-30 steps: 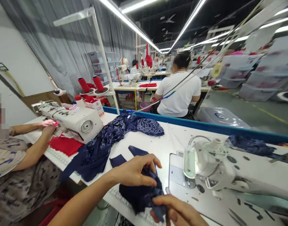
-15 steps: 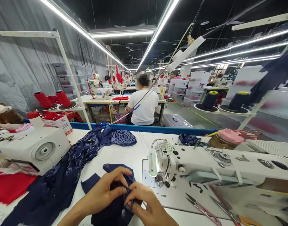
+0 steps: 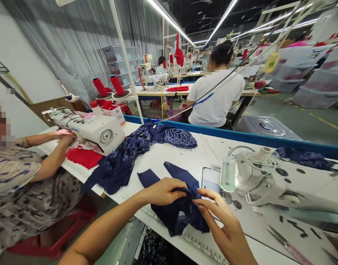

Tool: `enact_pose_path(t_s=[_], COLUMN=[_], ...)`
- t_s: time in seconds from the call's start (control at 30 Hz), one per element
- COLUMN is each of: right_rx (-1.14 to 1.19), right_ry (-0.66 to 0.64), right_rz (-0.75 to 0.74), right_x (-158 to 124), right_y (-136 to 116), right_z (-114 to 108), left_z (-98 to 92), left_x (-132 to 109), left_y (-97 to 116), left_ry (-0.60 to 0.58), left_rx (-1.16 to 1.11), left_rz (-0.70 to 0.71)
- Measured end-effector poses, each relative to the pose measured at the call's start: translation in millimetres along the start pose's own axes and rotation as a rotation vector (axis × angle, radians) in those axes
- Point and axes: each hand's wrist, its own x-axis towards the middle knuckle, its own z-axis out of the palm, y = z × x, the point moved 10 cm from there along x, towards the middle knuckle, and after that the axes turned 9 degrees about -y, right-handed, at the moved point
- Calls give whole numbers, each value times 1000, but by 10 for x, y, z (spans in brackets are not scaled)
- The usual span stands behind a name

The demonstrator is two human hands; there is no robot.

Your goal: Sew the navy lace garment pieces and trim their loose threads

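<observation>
A navy fabric piece (image 3: 174, 217) with a lighter patterned part hangs partly over the table's front edge. My left hand (image 3: 167, 191) is closed on its upper part, thumb and fingers pinching a fold. At the fabric's right side is my right hand (image 3: 222, 217), its fingertips lightly gripping the edge; exactly what lies between them is partly hidden. To the right stands a white sewing machine (image 3: 268, 180), its needle area close to my right fingers. Beyond my left hand lies a heap of navy patterned fabric (image 3: 130, 154).
Scissors (image 3: 288, 244) and dark scraps (image 3: 294, 226) lie at the right. A measuring tape (image 3: 196, 243) runs along the front edge. At the left, a co-worker's hands (image 3: 65, 138) are at another sewing machine (image 3: 102, 132) with red fabric (image 3: 84, 157). Another person (image 3: 213, 95) sits ahead.
The view has swung left, bringing the co-worker at the left into sight. My right fingers have loosened and spread somewhat along the fabric's edge; my left hand keeps its pinch.
</observation>
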Motion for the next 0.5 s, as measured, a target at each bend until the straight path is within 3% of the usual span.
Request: enact_pose_path(t_s=[0.13,0.33,0.5], right_rx=[-7,-17,-27], right_ry=[23,133,217], right_rz=[21,16,24], right_x=[17,-25,-70], right_y=[36,27,19], right_z=[-61,-128,-130], left_z=[34,-66,36], left_x=[12,-157,-223], left_y=[12,266,351], left_ry=[-42,375,540], left_rx=[16,151,377], left_rz=[-35,59,-5])
